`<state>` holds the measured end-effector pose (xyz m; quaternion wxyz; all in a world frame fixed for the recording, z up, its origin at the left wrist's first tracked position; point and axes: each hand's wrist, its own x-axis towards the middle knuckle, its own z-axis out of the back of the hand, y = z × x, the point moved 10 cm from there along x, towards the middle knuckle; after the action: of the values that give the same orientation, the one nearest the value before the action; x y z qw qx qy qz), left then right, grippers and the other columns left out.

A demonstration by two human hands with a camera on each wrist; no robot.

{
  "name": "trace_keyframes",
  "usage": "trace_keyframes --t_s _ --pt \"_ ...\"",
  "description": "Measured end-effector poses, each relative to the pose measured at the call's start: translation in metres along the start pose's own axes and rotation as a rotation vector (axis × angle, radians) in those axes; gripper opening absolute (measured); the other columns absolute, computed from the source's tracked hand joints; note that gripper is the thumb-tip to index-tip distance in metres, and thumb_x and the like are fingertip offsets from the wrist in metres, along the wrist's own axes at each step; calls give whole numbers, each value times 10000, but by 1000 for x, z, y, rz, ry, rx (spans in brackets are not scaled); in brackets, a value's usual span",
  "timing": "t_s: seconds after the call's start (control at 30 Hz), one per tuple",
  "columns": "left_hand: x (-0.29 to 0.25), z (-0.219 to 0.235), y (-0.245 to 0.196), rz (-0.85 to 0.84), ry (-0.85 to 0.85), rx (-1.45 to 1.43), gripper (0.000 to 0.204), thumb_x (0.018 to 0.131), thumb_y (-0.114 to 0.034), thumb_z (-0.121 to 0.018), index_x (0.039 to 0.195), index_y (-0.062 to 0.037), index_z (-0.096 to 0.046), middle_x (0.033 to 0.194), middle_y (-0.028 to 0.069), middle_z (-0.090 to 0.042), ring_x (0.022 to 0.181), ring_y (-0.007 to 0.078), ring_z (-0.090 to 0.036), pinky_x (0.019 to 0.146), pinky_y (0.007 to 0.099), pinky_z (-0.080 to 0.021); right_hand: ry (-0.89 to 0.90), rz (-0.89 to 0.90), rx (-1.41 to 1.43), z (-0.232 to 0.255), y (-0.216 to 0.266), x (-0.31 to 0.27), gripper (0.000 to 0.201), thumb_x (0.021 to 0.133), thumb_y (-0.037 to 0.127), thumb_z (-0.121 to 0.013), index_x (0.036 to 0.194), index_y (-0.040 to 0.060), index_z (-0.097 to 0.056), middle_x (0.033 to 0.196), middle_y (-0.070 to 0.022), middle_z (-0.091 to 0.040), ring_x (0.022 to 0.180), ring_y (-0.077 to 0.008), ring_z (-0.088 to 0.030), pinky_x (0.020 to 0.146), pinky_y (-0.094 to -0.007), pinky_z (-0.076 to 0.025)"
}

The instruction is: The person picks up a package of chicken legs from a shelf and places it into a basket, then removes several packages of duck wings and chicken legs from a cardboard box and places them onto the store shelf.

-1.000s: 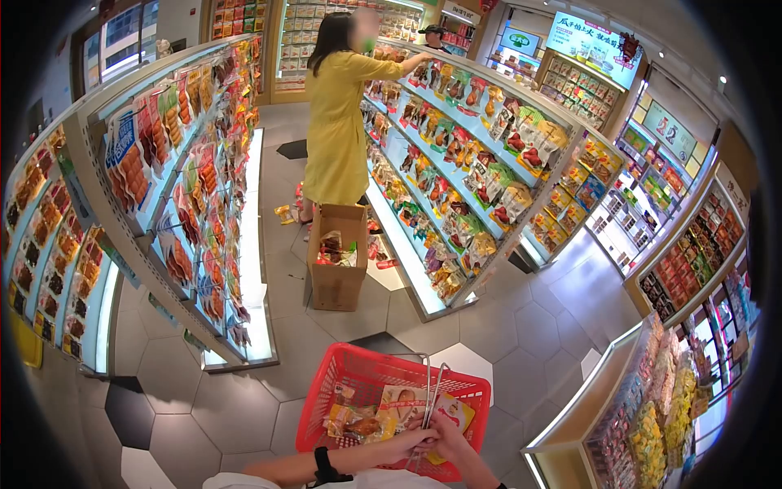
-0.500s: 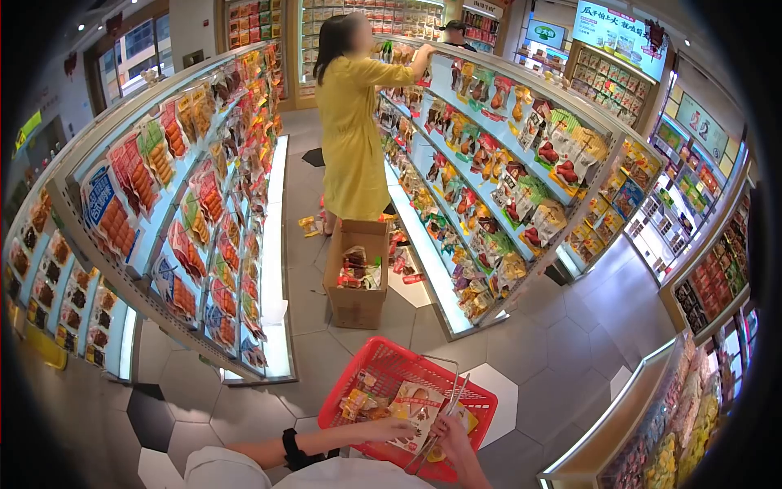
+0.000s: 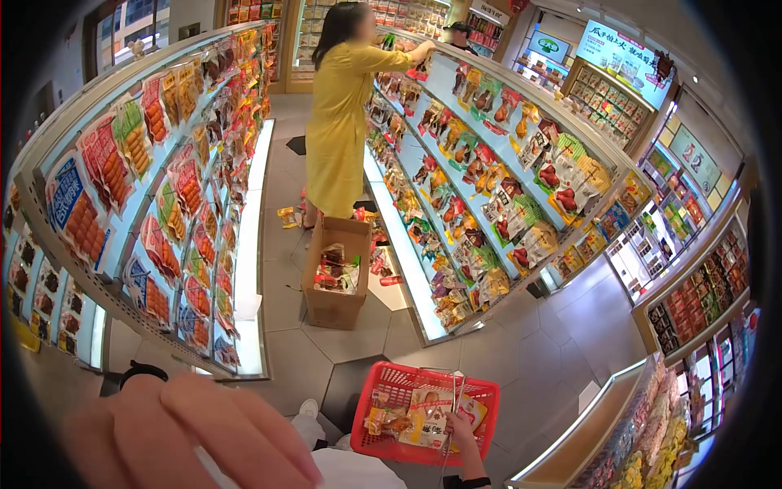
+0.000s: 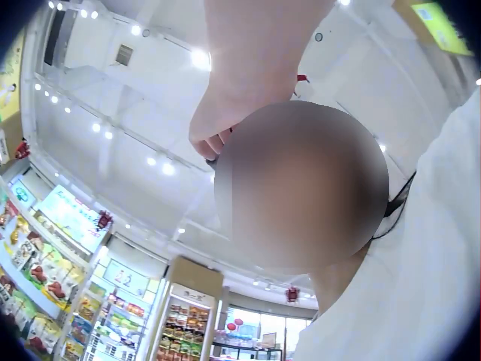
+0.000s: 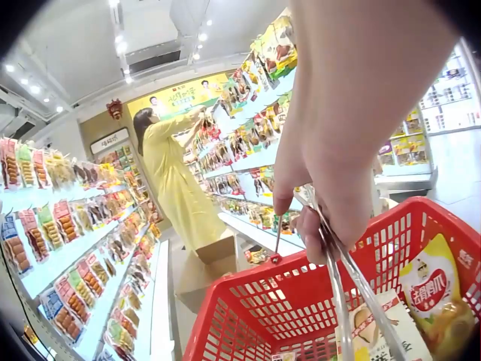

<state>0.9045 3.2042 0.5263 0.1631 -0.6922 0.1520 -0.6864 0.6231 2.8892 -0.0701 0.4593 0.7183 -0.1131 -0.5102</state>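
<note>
My left hand (image 3: 183, 428) is raised close to the head camera, large and blurred at the lower left, with loosely bent fingers and nothing in them. In the left wrist view, that hand (image 4: 244, 94) is up beside a blurred round area, against the ceiling. My right hand (image 3: 461, 432) grips the metal handles (image 5: 338, 289) of a red shopping basket (image 5: 218, 320), fingers curled round them. Inside the basket lie a white box-like pack (image 3: 430, 417), a yellow-and-white bag (image 5: 430, 289) and a clear pack of brown food (image 3: 393, 424).
A shelf rack of bagged sausages (image 3: 106, 167) stands on the left, another rack of packed meats (image 3: 489, 163) on the right. Between them are a person in a yellow dress (image 3: 338, 130) and an open cardboard box (image 3: 332, 306). A display bin of bagged goods (image 3: 643, 424) is at lower right.
My left hand has left the basket and risen to near the head camera. The right hand keeps its hold on the handles, and the basket sits lower in view.
</note>
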Motion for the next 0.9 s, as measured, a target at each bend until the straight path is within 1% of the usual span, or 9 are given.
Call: trace_keyframes --t_s 0.17,0.2,0.3,0.4,0.53,0.63,0.73,0.77,0.9 --pt "0 41 -5 -15 -12 -77 299 912 -218 -361 947 -7 -570 1029 141 -542 946 278 -544 799 403 -450 -204 -39 -263 69 -4 13 206 824 140 -556 651 94 -455 509 49 -385 417 -55 -361 397 -209 -291" --pt "-1 48 -4 -14 -17 -97 293 910 -217 -366 944 -9 -570 1026 139 -542 942 276 -543 797 402 -451 -185 1 -264 76 -1 11 180 789 145 -558 638 59 -512 489 34 -411 374 -68 -364 346 -219 -252" --pt "-4 66 1 -12 -11 -148 273 904 -212 -382 935 -15 -569 1014 133 -541 933 271 -543 788 396 -453 -282 -83 -329 99 -13 4 168 774 129 -574 631 50 -535 505 27 -442 388 -66 -372 359 -213 -257" --pt "-4 81 7 -2 -17 -196 254 898 -207 -397 926 -22 -569 1003 126 -540 923 266 -542 779 391 -454 -216 -82 -298 102 -27 -5 116 746 112 -601 661 39 -572 516 22 -459 401 -66 -375 375 -213 -263" --pt "-11 101 3 -9 -33 -214 229 891 -200 -417 913 -30 -568 988 118 -539 910 259 -542 767 384 -457 -204 -91 -419 101 -39 -21 83 722 117 -640 693 43 -617 542 14 -495 420 -66 -396 396 -211 -283" --pt "-16 104 2 -6 -37 -231 210 885 -196 -432 904 -36 -568 977 111 -538 900 253 -541 758 378 -459 -209 -204 -493 104 -60 -27 100 722 148 -651 701 53 -630 543 6 -505 424 -65 -402 395 -218 -285" --pt "-19 112 0 -1 -58 -216 191 879 -191 -448 895 -43 -568 966 105 -537 890 248 -540 749 373 -461 -253 -213 -542 125 -93 -16 151 745 132 -647 806 -7 -648 556 -7 -515 477 -92 -467 441 -226 -358" --pt "-20 111 0 -1 -50 -213 185 877 -189 -453 892 -45 -568 962 103 -537 887 246 -540 746 371 -461 -269 -198 -558 128 -90 -6 157 746 135 -645 811 -7 -648 565 -11 -527 487 -94 -481 451 -224 -373" --pt "-19 112 5 19 -50 -234 160 869 -183 -473 880 -53 -567 948 94 -535 873 239 -540 734 364 -464 -319 -217 -597 151 -116 -26 171 750 150 -641 819 -6 -647 598 -27 -565 526 -97 -526 487 -220 -418"
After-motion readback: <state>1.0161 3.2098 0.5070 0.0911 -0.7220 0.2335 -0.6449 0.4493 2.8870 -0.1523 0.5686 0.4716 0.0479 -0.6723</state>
